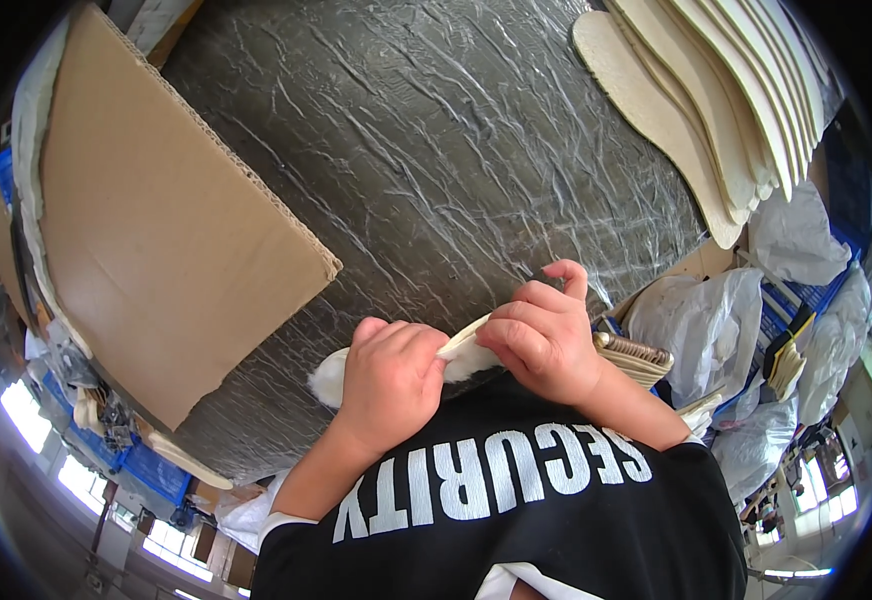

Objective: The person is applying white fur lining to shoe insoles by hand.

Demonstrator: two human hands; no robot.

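Note:
Both of my hands hold one white fleecy insole just above the near edge of the table, close to my chest. My left hand is closed around its middle, and the fluffy end sticks out to the left of that fist. My right hand pinches the other end, fingers curled over the thin cream edge. Most of the insole is hidden inside the two hands.
The table is wrapped in wrinkled grey plastic film. A large cardboard sheet lies on its left part. A fanned stack of cream insoles lies at the far right. White plastic bags and a bundle of insoles sit beside the table on the right.

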